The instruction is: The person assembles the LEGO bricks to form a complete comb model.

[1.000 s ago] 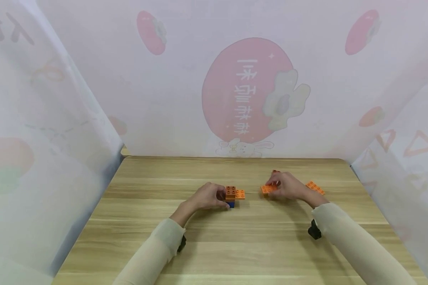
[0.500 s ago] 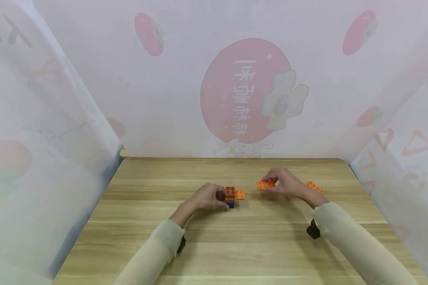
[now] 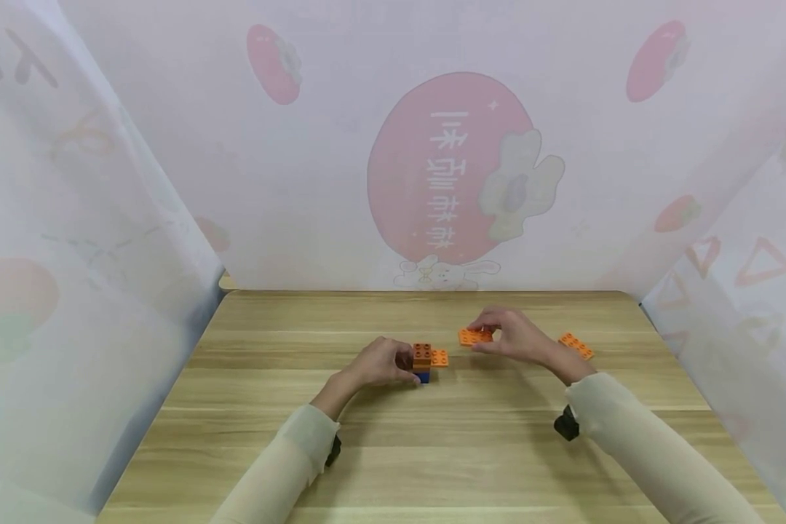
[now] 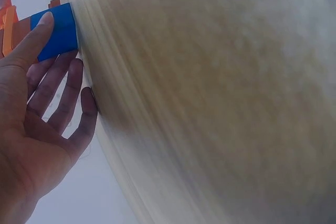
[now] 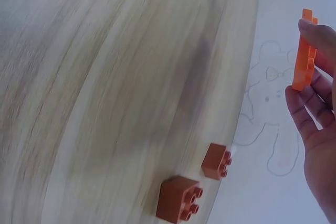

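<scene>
My left hand (image 3: 376, 364) grips a small brick stack from its left side. At the bottom is a blue brick (image 4: 62, 34), and the left wrist view shows my thumb pressed along its side. A brown brick (image 3: 422, 351) tops the stack. Below that, an orange studded plate (image 3: 439, 357) juts out to the right. Up in the air just right of the stack, my right hand (image 3: 512, 336) pinches a second orange studded plate (image 3: 470, 337) between thumb and fingers. In the right wrist view this plate (image 5: 303, 59) is seen edge-on, clear of the table.
Another orange plate (image 3: 576, 346) lies on the wooden table (image 3: 393, 451) beyond my right wrist. Two brown bricks, a nearer one (image 5: 178, 199) and a farther one (image 5: 216, 161), sit on the table in the right wrist view. A printed white cloth (image 3: 327, 182) hangs behind the table.
My right hand has moved left and slightly away with its orange plate, closer to the stack. My left hand keeps its hold on the stack in the same place.
</scene>
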{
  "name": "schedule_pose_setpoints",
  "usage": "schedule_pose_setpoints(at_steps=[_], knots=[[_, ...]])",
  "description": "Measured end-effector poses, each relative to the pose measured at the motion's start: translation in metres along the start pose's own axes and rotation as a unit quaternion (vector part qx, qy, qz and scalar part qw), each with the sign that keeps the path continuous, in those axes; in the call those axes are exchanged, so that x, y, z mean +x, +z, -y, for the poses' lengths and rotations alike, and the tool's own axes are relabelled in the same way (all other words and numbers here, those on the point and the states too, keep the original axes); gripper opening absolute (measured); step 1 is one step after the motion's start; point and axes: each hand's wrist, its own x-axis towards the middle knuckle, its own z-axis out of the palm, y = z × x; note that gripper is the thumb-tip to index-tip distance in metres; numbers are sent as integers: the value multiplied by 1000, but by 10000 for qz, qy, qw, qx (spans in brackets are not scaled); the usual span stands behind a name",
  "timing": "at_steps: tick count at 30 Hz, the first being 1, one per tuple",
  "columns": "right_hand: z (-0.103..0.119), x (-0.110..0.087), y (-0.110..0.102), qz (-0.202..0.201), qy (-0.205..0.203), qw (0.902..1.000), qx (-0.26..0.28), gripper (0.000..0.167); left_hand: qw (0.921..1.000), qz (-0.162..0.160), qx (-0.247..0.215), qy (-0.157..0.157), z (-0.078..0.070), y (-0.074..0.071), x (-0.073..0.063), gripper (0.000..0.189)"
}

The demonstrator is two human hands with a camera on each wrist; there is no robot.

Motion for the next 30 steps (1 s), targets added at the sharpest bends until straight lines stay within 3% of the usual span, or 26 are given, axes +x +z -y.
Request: schedule_pose_setpoints(at_steps=[20,30], knots=[[34,20,10,-225,-593,9978,197,34,9999,18,-57,-83,-1,0,0,29],[41,30,18,-301,-834,9960,97,33,9999,38,-121,-76,-1,0,0,31]])
